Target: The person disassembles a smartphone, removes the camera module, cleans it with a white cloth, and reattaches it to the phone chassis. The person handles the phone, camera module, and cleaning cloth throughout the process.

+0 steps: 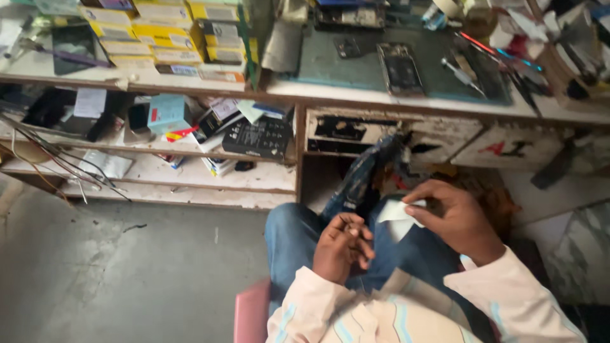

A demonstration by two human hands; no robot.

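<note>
I am seated, looking down at my lap in blue jeans (292,232). My right hand (454,219) pinches a small white piece of paper or cloth (397,213) above my right thigh. My left hand (343,246) is curled over my left thigh, fingers closed around something small and thin; what it is I cannot tell. On the workbench above lies an opened phone (400,68) on a green mat (324,60), with a screwdriver (462,75) beside it.
Stacks of yellow boxes (162,35) sit on the bench's left. Shelves below hold a blue box (168,113), a black box (257,136) and loose wires (57,162). Worn white drawers (394,133) face my knees. A pink seat edge (251,311) and grey floor (127,273) lie left.
</note>
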